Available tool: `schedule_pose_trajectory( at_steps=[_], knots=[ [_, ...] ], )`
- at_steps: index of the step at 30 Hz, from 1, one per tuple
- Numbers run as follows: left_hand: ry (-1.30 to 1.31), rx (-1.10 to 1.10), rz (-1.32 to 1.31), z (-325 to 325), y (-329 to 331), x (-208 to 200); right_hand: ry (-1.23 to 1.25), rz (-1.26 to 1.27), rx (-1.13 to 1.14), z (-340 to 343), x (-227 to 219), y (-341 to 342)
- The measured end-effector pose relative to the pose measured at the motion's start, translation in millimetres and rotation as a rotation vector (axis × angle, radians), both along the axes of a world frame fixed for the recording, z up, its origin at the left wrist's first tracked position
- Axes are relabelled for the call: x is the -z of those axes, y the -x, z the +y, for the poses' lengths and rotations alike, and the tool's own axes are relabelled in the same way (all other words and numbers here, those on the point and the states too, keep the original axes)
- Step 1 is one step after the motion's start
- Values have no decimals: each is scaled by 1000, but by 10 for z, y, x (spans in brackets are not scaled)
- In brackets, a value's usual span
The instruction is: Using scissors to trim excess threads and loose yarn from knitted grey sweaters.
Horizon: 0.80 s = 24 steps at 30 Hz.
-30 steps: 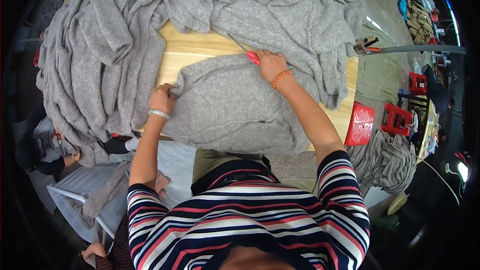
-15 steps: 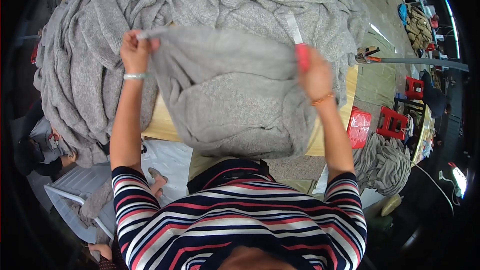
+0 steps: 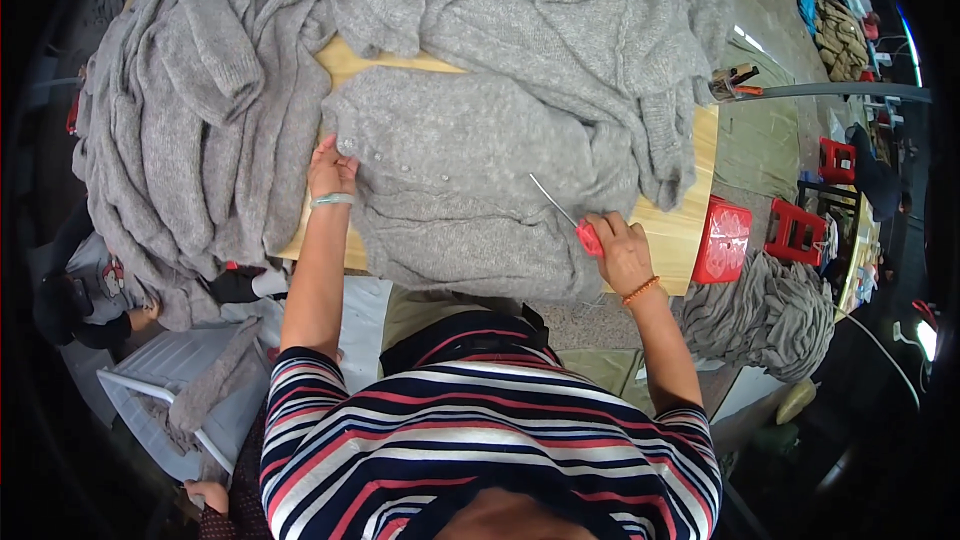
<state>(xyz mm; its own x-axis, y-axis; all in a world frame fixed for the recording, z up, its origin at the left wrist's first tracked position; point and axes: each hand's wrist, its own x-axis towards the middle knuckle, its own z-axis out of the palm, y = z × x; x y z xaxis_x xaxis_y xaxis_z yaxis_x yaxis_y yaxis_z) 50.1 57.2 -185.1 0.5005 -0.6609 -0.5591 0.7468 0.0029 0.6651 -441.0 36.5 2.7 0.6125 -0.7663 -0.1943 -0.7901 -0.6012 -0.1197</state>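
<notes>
A grey knitted cardigan (image 3: 460,140) with small shiny buttons lies spread on the light wooden table (image 3: 690,155) in front of me. My left hand (image 3: 332,170) pinches its left edge beside a button. In my right hand (image 3: 620,252) is a red-handled tool with a long thin metal blade (image 3: 553,197). The blade points up and left across the cardigan's lower right part. My fingers wrap its handle (image 3: 588,237), so the handle's shape is partly hidden.
More grey knits (image 3: 190,110) are heaped along the table's left and far sides. To the right stand red stools (image 3: 722,240) and a bundle of grey knits (image 3: 765,315). At lower left, a grey plastic chair (image 3: 190,390) holds a knit, with other people close by.
The cardigan, lifted and blurred before, now lies flatter on the table with its buttons showing. Both hands have come down nearer to me, the left one also moving right.
</notes>
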Motion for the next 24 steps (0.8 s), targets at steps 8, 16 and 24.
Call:
schedule_pose_trajectory(
  at_steps=[8,16,24],
  knots=[
    [-115,79,116,82,360,-258,-112,-166,-29,-65,-265,-535],
    [-64,-15,19,-99,273,-131,-371,-300,-47,-185,-20,-1551],
    [-87,8,-18,-6,226,57,-518,-159,-96,-333,209,-2137]
  ],
)
